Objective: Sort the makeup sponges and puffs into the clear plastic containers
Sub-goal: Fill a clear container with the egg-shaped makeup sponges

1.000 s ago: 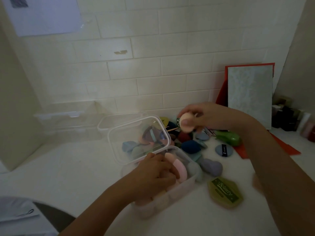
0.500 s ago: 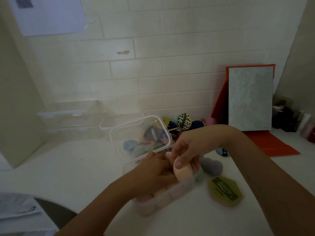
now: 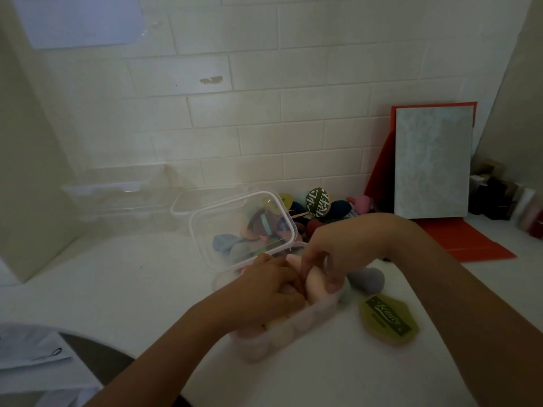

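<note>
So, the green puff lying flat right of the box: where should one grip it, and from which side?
Probably its rim, from above. The puff lies flat on the counter, too thin to wrap, so pinch two opposite edges. Its right and near edges are free; the box stands close on its left. The right hand, nearer, is busy pinching a sponge.

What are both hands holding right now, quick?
Left hand: curled among pink sponges in the clear container; grip cannot be told.
Right hand: pinching the peach sponge.
</note>
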Tool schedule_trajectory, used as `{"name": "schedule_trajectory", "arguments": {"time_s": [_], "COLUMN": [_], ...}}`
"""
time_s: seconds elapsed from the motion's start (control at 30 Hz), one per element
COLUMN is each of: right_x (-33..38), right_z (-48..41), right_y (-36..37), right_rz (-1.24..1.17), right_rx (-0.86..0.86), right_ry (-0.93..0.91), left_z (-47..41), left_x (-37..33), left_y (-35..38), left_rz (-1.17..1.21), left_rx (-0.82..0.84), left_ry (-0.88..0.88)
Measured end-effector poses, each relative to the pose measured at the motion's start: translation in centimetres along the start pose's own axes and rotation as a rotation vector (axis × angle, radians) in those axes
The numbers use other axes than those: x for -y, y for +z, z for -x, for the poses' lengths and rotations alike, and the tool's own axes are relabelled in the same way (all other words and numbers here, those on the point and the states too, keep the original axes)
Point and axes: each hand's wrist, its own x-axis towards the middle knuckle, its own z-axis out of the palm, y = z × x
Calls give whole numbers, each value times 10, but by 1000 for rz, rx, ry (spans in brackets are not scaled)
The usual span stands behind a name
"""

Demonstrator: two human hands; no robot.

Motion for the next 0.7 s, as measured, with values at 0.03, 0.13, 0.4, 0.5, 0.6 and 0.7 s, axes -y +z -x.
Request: {"name": "schedule_trajectory", "arguments": {"time_s": [0.03,0.13,0.4,0.5,0.6,0.7], "right_x": [0,3,19,30,38,35], "right_z": [-1,-8,-24,-29,-29,-13], "right_y": [1,6,32,37,41,32], "right_rz": [-5,37,405,440,386,310], "right_rx": [-5,-46,-219,-274,-279,-229], "right_ry": [5,44,56,143,190,121], "left_z": [0,0,0,0,0,1], "left_x": [0,-1,0,-1,-3,-6], "left_y": [0,0,5,6,5,3], "left_rz": [0,3,-9,-3,84,86], "left_rx": [-2,-31,-74,-99,-115,-111], "left_ry": [6,38,75,112,88,45]}}
